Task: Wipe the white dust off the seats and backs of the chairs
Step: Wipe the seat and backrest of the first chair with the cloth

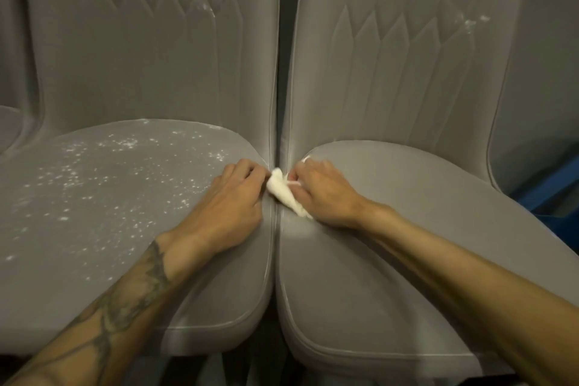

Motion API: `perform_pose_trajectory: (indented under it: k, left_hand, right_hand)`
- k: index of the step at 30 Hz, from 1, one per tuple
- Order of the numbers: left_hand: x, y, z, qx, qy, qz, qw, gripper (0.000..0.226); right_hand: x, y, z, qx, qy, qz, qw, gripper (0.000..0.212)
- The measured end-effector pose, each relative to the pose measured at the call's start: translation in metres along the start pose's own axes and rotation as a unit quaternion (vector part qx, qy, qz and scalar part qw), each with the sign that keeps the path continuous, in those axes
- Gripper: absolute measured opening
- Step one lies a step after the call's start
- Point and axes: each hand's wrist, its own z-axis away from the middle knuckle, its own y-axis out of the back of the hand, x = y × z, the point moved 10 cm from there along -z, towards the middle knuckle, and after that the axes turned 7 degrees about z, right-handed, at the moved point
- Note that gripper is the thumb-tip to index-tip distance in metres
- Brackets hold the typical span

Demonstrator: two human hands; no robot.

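Observation:
Two grey padded chairs stand side by side. The left chair's seat (109, 213) is speckled with white dust (94, 172); its back (141, 50) has a few white flecks near the upper right. The right chair's seat (391, 244) looks mostly free of dust, and its back (407, 50) carries white flecks near the top. A crumpled white cloth (283, 191) lies over the gap between the seats. My left hand (232, 200) pinches its upper end. My right hand (322, 194) grips the cloth from the right, fingers curled over it.
A narrow dark gap (275, 260) runs between the two chairs. Part of another grey chair (9, 128) shows at the far left. Something blue (545, 191) sits behind the right chair at the right edge.

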Motion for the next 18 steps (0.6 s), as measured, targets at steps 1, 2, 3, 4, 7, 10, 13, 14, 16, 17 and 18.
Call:
perform_pose_trajectory:
  k: [1, 2, 3, 4, 7, 10, 13, 14, 16, 17, 18]
  left_hand:
    - [0.0, -0.001, -0.001, -0.003, -0.002, 0.002, 1.0, 0.035]
    - [-0.001, -0.002, -0.001, -0.008, -0.002, 0.001, 1.0, 0.037]
    - [-0.002, -0.003, -0.002, -0.011, 0.001, -0.003, 1.0, 0.04]
    - [-0.004, -0.004, -0.003, -0.013, 0.003, -0.008, 1.0, 0.041]
    - [-0.002, -0.004, -0.001, -0.008, -0.007, -0.012, 1.0, 0.036]
    - [-0.001, -0.002, 0.0, -0.004, -0.009, -0.011, 1.0, 0.031]
    - [-0.003, -0.001, 0.001, -0.01, -0.006, -0.004, 1.0, 0.034]
    - [-0.003, -0.002, 0.001, -0.014, -0.003, -0.002, 1.0, 0.034]
    - [-0.005, -0.002, 0.001, -0.017, 0.005, -0.002, 1.0, 0.036]
    - [-0.005, -0.002, 0.001, -0.016, 0.006, -0.003, 1.0, 0.036]
    - [-0.004, -0.002, 0.001, -0.015, 0.003, -0.004, 1.0, 0.036]
  right_hand:
    - [-0.014, 0.0, 0.018, 0.005, 0.05, -0.026, 0.998, 0.022]
    - [-0.026, 0.003, 0.038, 0.01, 0.095, -0.047, 0.994, 0.023]
    - [-0.033, 0.004, 0.052, 0.004, 0.126, -0.053, 0.991, 0.025]
    - [-0.032, 0.003, 0.057, -0.01, 0.134, -0.047, 0.99, 0.025]
    - [-0.005, 0.005, 0.027, -0.029, 0.043, -0.002, 0.999, 0.024]
    - [0.011, 0.006, 0.001, -0.025, -0.06, 0.043, 0.997, 0.03]
    - [-0.019, 0.003, 0.029, 0.001, 0.01, -0.007, 1.0, 0.023]
    - [-0.032, 0.006, 0.046, 0.015, 0.055, -0.026, 0.998, 0.022]
    - [-0.047, 0.01, 0.071, 0.001, 0.12, -0.028, 0.992, 0.025]
    - [-0.044, 0.008, 0.072, -0.021, 0.126, -0.018, 0.992, 0.025]
    - [-0.038, 0.008, 0.066, -0.035, 0.114, -0.009, 0.993, 0.024]
